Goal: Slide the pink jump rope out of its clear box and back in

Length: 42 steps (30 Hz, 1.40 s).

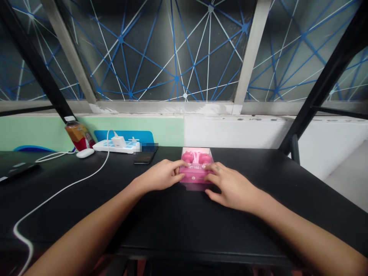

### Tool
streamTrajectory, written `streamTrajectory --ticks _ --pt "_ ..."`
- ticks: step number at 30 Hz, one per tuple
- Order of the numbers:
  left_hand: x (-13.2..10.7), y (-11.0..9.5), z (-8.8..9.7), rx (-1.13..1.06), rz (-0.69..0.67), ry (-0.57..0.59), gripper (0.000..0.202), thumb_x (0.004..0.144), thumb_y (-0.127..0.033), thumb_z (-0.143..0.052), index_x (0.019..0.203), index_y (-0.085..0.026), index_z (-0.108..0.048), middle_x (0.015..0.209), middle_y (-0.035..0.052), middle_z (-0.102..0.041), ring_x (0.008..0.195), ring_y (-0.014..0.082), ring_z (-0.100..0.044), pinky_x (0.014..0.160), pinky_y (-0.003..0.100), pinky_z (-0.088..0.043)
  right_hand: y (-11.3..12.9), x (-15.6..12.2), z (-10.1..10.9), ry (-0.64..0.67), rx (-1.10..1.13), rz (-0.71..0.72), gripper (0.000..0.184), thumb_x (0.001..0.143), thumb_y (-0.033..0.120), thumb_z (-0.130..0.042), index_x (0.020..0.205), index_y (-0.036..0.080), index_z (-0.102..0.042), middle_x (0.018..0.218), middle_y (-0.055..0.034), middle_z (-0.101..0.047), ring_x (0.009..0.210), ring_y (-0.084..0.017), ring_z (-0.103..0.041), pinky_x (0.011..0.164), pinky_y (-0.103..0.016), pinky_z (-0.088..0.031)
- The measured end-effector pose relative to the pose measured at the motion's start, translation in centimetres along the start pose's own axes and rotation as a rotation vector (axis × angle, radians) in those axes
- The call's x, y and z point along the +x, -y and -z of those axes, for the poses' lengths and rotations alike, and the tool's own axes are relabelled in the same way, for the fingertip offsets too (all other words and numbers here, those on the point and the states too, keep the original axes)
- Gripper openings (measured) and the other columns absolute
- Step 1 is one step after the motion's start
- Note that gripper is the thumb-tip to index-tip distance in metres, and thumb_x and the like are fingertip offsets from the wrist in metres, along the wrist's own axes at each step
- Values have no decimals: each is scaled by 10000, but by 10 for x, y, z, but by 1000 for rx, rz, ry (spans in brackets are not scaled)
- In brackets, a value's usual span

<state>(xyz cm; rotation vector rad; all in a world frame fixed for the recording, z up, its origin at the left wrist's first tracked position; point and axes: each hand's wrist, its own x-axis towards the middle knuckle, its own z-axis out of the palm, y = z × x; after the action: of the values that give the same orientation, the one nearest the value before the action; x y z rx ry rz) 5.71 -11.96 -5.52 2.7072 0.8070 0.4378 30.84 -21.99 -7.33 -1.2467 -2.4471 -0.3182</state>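
Here, a pink box (pixel 193 178) sits at the person's twelve o'clock on a black desk (pixel 172 226), left hand (pixel 164 174) touching at its nine, right hand (pixel 231 188) at its four, fingers parted; pink contents (pixel 205 158) lie inside, apparently none removed; whether sealed, I cannot tell.

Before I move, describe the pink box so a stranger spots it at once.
Find the black desk below the windows and follow it toward its far edge. The pink box sits there, between the left hand and right hand. Unlike the dark phone to its left, it is bright pink, with rounded pink items inside.
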Motion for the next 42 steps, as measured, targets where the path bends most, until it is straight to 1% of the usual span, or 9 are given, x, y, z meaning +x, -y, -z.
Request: streamTrajectory --ticks 3,7,9,15,23,28,33,38,42 --pt "0 -2 1 -6 -4 -5 291 913 -299 -540 1183 -217 -609 683 -21 -600 603 123 -558 598 224 -395 -2 2 3 -25 16 -44 111 894 265 -539 885 183 -614 977 -91 -644 947 -238 -593 765 -364 -525" --pt "-1 -10 3 -7 -16 13 301 903 -338 -565 1173 -215 -616 692 -19 -627 611 125 -581 592 219 -399 -7 2 4 -74 66 -96 92 906 212 -502 879 193 -588 829 -51 -631 810 -196 -592 648 -315 -503" --pt "-1 -13 4 20 -18 5 313 884 -366 -596 1157 -217 -630 695 -17 -642 605 128 -585 582 219 -395 -9 2 3 -105 100 -94 102 907 195 -499 914 196 -601 843 -51 -638 828 -197 -594 677 -324 -512" --pt "-1 -11 1 156 -1 -94 271 880 -382 -612 1096 -243 -701 710 -4 -676 604 131 -594 593 225 -388 -9 3 -2 -128 148 -32 155 917 187 -509 1015 186 -629 1056 -89 -636 955 -214 -594 829 -381 -525" --pt "-3 -7 -2 227 -84 -105 278 917 -362 -573 1109 -234 -727 760 19 -715 656 149 -632 636 237 -416 -8 6 1 -90 166 15 192 950 179 -479 969 182 -671 908 -65 -644 909 -204 -573 828 -355 -502" --pt "-4 -12 -2 327 -115 -96 285 928 -359 -547 1085 -226 -745 774 39 -721 662 161 -640 626 253 -413 -8 3 -1 -96 154 40 202 948 172 -480 941 186 -682 909 -66 -649 889 -203 -571 817 -366 -505" --pt "-6 -14 -3 396 -145 -79 286 941 -350 -518 1075 -248 -749 717 34 -695 617 155 -614 586 262 -387 -6 2 0 -84 155 47 194 930 156 -501 948 171 -693 899 -73 -646 892 -204 -564 821 -368 -509" --pt "-7 -13 -2 346 -138 -104 286 930 -350 -533 1073 -234 -752 714 34 -691 616 147 -613 598 262 -403 -5 3 2 -83 168 33 198 929 161 -500 965 187 -692 918 -66 -652 913 -203 -571 818 -369 -510" --pt "-6 -11 1 315 -124 -77 287 929 -354 -539 1085 -231 -747 721 31 -697 630 151 -621 615 259 -414 -5 4 3 -66 165 -1 177 925 174 -503 934 191 -678 892 -57 -651 901 -203 -574 800 -360 -512"
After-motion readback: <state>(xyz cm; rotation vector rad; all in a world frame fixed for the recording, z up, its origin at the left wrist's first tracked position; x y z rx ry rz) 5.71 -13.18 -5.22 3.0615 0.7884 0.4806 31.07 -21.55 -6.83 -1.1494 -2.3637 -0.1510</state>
